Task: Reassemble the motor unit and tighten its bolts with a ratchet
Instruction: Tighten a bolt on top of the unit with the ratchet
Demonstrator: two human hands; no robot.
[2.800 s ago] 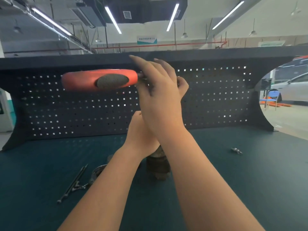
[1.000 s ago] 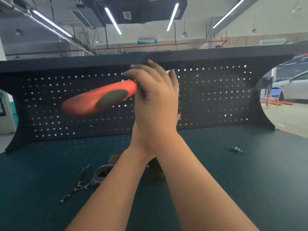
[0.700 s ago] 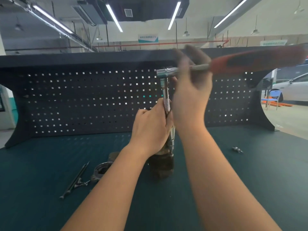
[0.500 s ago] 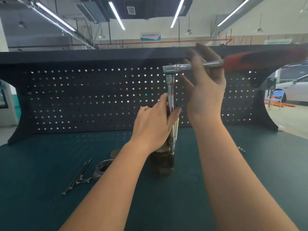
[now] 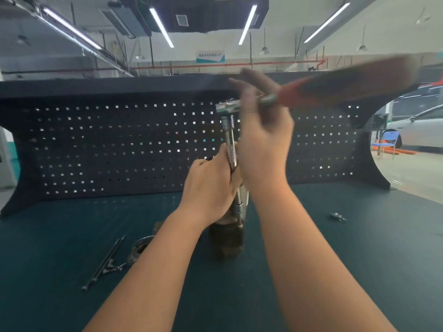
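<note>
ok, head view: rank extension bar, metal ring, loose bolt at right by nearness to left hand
From the left hand:
1. Extension bar: gripped in that hand, standing up from the motor unit.
2. Metal ring: on the mat, lower left of the hand.
3. Loose bolt: on the mat, far right, beyond the right forearm.

Both your forearms reach up from the bottom edge and converge near the middle of the view. Your left hand (image 5: 211, 185) is lower, back of the hand facing you, its fingers curled round the upright extension bar (image 5: 231, 152). Your right hand (image 5: 262, 140) is raised above it and blurred, wrist bent, fingers wrapped at the neck of the ratchet (image 5: 335, 86), with the fingertips pointing up and left. The two hands sit just beside each other.
</note>
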